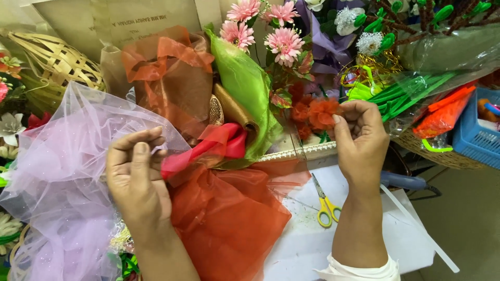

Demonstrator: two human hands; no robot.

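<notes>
My left hand pinches the end of a red ribbon strip that runs right toward the folded fabrics. Pale lilac tulle spreads under and left of that hand. My right hand is closed on an orange fabric flower, holding it up above the table. Rust-orange organza lies in a heap between my two forearms.
Yellow-handled scissors lie on the white table. Green and orange organza rolls stand behind. Pink artificial daisies, green stems in plastic, a woven basket and a blue crate crowd the back and right.
</notes>
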